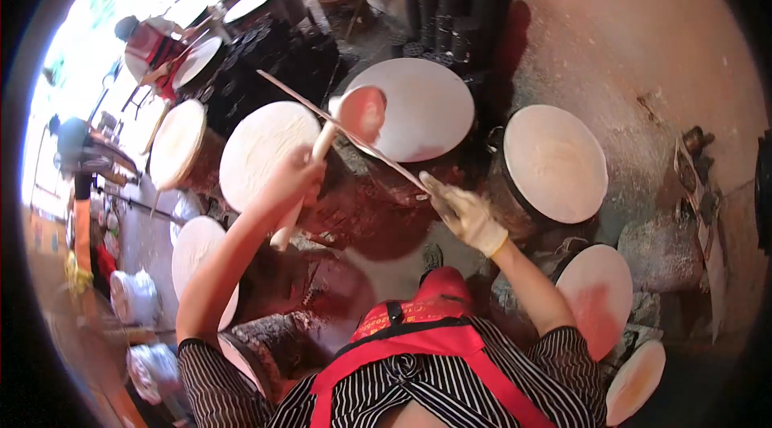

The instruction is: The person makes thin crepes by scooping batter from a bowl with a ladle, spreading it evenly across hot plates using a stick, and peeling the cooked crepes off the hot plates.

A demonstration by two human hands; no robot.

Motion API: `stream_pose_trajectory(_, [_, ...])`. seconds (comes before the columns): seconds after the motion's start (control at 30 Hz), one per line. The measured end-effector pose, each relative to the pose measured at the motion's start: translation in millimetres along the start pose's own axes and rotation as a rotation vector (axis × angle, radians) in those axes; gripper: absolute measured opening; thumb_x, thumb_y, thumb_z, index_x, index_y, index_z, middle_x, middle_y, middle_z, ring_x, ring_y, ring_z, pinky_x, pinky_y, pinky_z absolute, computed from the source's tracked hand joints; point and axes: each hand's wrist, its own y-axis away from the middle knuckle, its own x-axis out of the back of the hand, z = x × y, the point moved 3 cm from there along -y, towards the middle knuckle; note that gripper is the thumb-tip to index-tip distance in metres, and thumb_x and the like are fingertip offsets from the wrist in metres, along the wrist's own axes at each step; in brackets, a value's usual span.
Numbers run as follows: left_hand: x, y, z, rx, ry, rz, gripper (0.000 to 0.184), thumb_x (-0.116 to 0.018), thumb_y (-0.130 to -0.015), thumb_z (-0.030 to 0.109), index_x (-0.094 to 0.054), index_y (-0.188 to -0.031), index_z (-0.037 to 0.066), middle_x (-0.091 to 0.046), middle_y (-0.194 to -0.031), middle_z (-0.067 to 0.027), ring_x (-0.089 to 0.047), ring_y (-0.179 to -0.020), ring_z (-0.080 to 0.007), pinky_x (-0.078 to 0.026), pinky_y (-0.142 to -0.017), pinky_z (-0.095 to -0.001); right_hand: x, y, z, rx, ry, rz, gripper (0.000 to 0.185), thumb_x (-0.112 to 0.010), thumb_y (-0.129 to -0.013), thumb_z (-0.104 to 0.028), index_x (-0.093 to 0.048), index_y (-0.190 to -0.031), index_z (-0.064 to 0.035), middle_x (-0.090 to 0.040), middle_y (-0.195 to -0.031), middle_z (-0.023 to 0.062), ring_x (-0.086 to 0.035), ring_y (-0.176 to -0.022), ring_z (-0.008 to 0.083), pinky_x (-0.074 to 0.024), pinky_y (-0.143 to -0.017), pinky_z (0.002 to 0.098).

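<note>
Ladle (pixel 366 110), its handle (pixel 323 143) clamped in the left hand (pixel 296 177), hung by the griddle (pixel 430 102), the gloved right hand (pixel 468 221) gripping a thin stick (pixel 342 128), and work looked midway: discs (pixel 265 143) beside that griddle seemed coated, its greyer top not yet

your black-and-white striped shirt (pixel 450 384), your red apron (pixel 418 345) with yellowish lettering (pixel 422 317), your cream glove (pixel 470 219), your pale-handled reddish scoop (pixel 323 143), black cylinders (pixel 454 2)

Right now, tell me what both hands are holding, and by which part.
The left hand grips a ladle-like tool around its pale handle; the gloved right hand holds a thin stick by its near end.
</note>
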Motion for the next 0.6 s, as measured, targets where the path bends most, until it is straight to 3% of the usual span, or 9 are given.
stream_pose_trajectory(0.1, [-51.0, -91.0, 63.8, -0.385, -0.625, 0.19, 0.035, -0.065, -0.085, 0.013, -0.054, -0.116, 0.002, -0.063, -0.085, -0.0107, -0.06, -0.064, -0.0176, -0.048, -0.056, -0.0318, 48.4, -28.5, 73.5, -0.238, 0.174, -0.003, 0.046, -0.055, -0.094, -0.018, -0.049, -0.139, -0.0127, -0.064, -0.11, 0.016, -0.066, -0.086, 0.0356, -0.0545, -0.073, 0.0416])
stream_pose_trajectory(0.13, [-38.8, -67.3, 60.3, -0.477, -0.701, 0.219, 0.035, -0.067, -0.08, 0.01, -0.056, -0.113, 0.001, -0.067, -0.093, -0.0167, -0.066, -0.079, -0.0252, -0.051, -0.07, -0.0363, 47.1, -34.6, 31.0, -0.346, 0.203, 0.006, 0.044, -0.054, -0.095, -0.02, -0.051, -0.138, -0.0131, -0.065, -0.106, 0.0167, -0.066, -0.086, 0.0357, -0.0542, -0.073, 0.0416])
stream_pose_trajectory(0.2, [-67.9, -97.1, 73.6, -0.461, -0.699, 0.169, 0.036, -0.067, -0.078, 0.008, -0.057, -0.111, 0.0, -0.067, -0.094, -0.0187, -0.066, -0.089, -0.0292, -0.05, -0.079, -0.0378, 56.2, -30.4, 79.7, -0.302, 0.112, 0.208, 0.041, -0.054, -0.097, -0.023, -0.052, -0.138, -0.0171, -0.067, -0.099, 0.0112, -0.067, -0.081, 0.0266, -0.0546, -0.073, 0.0359])
stream_pose_trajectory(0.27, [-95.3, -143.8, 67.9, -0.432, -0.584, 0.129, 0.036, -0.068, -0.079, 0.006, -0.056, -0.112, -0.001, -0.067, -0.088, -0.0129, -0.067, -0.074, -0.0203, -0.052, -0.064, -0.032, 67.3, -17.1, 122.3, -0.782, -0.475, 0.098, 0.041, -0.052, -0.099, -0.025, -0.05, -0.14, -0.0193, -0.064, -0.091, 0.0027, -0.062, -0.074, 0.0143, -0.052, -0.065, 0.0269])
stream_pose_trajectory(0.3, [-106.5, -158.1, 62.5, -0.401, -0.439, 0.099, 0.034, -0.067, -0.078, 0.005, -0.057, -0.109, -0.001, -0.067, -0.085, -0.0133, -0.068, -0.073, -0.0213, -0.052, -0.061, -0.0331, 62.2, -8.7, 138.7, -0.942, -0.666, 0.138, 0.04, -0.052, -0.1, -0.023, -0.051, -0.14, -0.0243, -0.056, -0.078, -0.0038, -0.05, -0.058, 0.0057, -0.0431, -0.049, 0.021])
stream_pose_trajectory(0.4, [-136.7, -192.1, 28.0, -0.337, -0.085, 0.047, 0.032, -0.065, -0.076, 0.001, -0.057, -0.106, -0.005, -0.065, -0.074, -0.0107, -0.064, -0.055, -0.015, -0.047, -0.043, -0.0278, 27.1, 41.2, 146.3, -1.273, -1.14, 0.317, 0.039, -0.057, -0.099, -0.025, -0.054, -0.137, -0.0302, -0.05, -0.069, -0.0051, -0.041, -0.044, 0.0055, -0.0324, -0.037, 0.0218])
stream_pose_trajectory(0.5, [-173.1, -222.5, 3.8, -0.248, -0.073, 0.096, 0.029, -0.063, -0.075, 0.003, -0.059, -0.101, -0.007, -0.061, -0.063, -0.0093, -0.059, -0.046, -0.0149, -0.045, -0.04, -0.0293, -19.1, 76.7, 148.9, -1.318, -1.049, 0.518, 0.039, -0.062, -0.095, -0.031, -0.057, -0.133, -0.0357, -0.043, -0.062, -0.0065, -0.03, -0.037, 0.0046, -0.0253, -0.033, 0.023])
stream_pose_trajectory(0.53, [-181.8, -233.7, -4.4, -0.221, -0.07, 0.133, 0.026, -0.063, -0.075, 0.005, -0.061, -0.098, -0.007, -0.06, -0.06, -0.0086, -0.057, -0.043, -0.015, -0.045, -0.039, -0.0299, -32.0, 97.7, 164.3, -1.329, -1.015, 0.398, 0.039, -0.061, -0.096, -0.027, -0.057, -0.135, -0.029, -0.061, -0.079, -0.0008, -0.055, -0.054, 0.0088, -0.0461, -0.049, 0.0243])
stream_pose_trajectory(0.6, [-189.4, -252.7, -13.9, -0.171, -0.107, 0.107, 0.019, -0.062, -0.076, 0.008, -0.063, -0.088, -0.007, -0.059, -0.058, -0.0087, -0.057, -0.042, -0.0161, -0.045, -0.039, -0.0308, -54.7, 108.0, 179.4, -1.023, -0.513, 0.449, 0.043, -0.061, -0.096, -0.025, -0.054, -0.139, -0.0196, -0.066, -0.12, 0.0069, -0.064, -0.1, 0.0126, -0.0488, -0.087, 0.0246])
